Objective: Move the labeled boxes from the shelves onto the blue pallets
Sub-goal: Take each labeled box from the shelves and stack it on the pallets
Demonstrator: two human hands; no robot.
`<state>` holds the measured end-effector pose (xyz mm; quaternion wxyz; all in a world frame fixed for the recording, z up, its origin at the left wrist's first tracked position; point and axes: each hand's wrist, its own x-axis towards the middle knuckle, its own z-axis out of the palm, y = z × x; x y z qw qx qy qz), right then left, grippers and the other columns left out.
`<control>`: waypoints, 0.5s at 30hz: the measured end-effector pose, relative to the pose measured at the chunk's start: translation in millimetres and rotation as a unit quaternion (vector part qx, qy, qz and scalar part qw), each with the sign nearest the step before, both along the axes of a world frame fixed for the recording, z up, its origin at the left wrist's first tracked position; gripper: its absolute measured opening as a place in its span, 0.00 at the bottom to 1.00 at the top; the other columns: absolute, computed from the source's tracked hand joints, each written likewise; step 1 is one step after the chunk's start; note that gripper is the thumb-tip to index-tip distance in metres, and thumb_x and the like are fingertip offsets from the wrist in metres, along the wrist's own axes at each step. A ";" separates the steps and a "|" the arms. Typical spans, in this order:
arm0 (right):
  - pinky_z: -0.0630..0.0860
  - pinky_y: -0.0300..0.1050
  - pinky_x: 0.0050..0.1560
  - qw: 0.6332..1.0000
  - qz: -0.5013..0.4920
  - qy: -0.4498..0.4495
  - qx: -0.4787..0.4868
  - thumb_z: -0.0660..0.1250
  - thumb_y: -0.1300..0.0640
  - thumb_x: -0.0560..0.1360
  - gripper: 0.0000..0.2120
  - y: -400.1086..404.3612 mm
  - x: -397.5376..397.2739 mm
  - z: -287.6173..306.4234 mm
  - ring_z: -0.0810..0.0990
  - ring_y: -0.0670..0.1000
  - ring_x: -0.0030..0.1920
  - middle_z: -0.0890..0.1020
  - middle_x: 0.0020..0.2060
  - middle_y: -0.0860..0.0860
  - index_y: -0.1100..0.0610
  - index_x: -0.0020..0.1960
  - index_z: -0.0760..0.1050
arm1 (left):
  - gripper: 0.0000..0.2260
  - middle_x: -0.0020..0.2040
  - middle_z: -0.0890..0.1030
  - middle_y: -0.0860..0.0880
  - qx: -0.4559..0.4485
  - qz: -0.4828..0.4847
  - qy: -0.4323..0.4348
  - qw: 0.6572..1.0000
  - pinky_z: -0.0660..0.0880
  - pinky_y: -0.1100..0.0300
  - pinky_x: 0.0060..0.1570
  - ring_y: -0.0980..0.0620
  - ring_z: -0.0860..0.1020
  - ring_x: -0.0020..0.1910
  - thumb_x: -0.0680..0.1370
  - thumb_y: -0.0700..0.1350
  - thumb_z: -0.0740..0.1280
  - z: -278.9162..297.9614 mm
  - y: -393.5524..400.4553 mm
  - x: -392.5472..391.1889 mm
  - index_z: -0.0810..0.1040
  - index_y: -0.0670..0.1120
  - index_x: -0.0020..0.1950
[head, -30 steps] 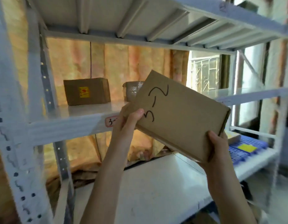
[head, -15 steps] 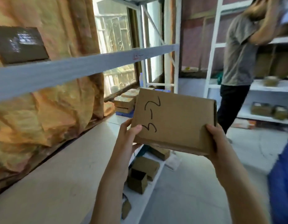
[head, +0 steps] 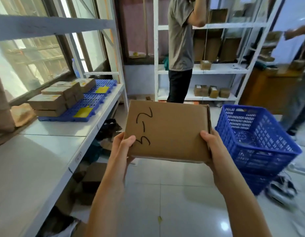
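2 hands (head: 124,146) hide the labeled box's (head: 167,132) underside.

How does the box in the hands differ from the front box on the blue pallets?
The held box carries handwritten black marks; the front pallet box carries a yellow label. The held box is gripped by left hand and right hand; the pallet box tops a stack. Both are plain brown cardboard.

I have a flat brown cardboard box (head: 167,132) held level over the floor, "3-2" in black marker on top (the writing runs sideways to me). To my left, two blue pallets (head: 83,109) lie on the white shelf, carrying stacked brown boxes (head: 61,95) with yellow labels.
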<state>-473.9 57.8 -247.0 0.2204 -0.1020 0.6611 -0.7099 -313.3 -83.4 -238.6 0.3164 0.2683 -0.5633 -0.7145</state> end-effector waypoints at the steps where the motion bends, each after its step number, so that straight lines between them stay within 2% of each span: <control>1: 0.75 0.53 0.52 1.000 -0.005 -0.001 0.002 0.60 0.50 0.79 0.17 -0.5 -10.2 -0.4 0.77 0.50 0.49 0.75 0.50 0.46 0.45 0.67 0.65 | 0.19 0.52 0.81 0.48 -0.004 -0.009 -0.008 1.000 0.72 0.56 0.46 0.50 0.78 0.49 0.72 0.53 0.65 -0.3 -0.2 -10.2 0.72 0.53 0.62; 4: 0.75 0.54 0.54 1.000 -0.008 -0.002 0.004 0.60 0.50 0.79 0.18 -4.1 -37.6 -1.9 0.76 0.50 0.48 0.75 0.49 0.47 0.46 0.68 0.64 | 0.14 0.51 0.81 0.47 -0.008 -0.011 -0.005 1.000 0.72 0.56 0.46 0.50 0.78 0.46 0.74 0.52 0.65 -3.1 -4.8 -38.7 0.72 0.53 0.58; 9: 0.75 0.53 0.56 1.000 0.021 0.001 -0.004 0.61 0.49 0.78 0.17 -6.9 -65.3 -10.3 0.77 0.49 0.52 0.76 0.52 0.45 0.41 0.65 0.63 | 0.12 0.50 0.80 0.48 -0.001 -0.006 -0.022 1.000 0.72 0.56 0.48 0.50 0.77 0.48 0.75 0.53 0.65 -12.6 -15.7 -73.9 0.73 0.54 0.58; 15: 0.74 0.46 0.46 1.000 0.005 -0.027 0.013 0.60 0.49 0.79 0.14 -23.9 -100.3 -24.2 0.76 0.47 0.48 0.75 0.48 0.43 0.43 0.63 0.63 | 0.09 0.51 0.79 0.48 0.013 -0.016 -0.037 0.999 0.72 0.58 0.45 0.51 0.77 0.50 0.77 0.50 0.61 -27.7 -34.4 -111.5 0.72 0.54 0.57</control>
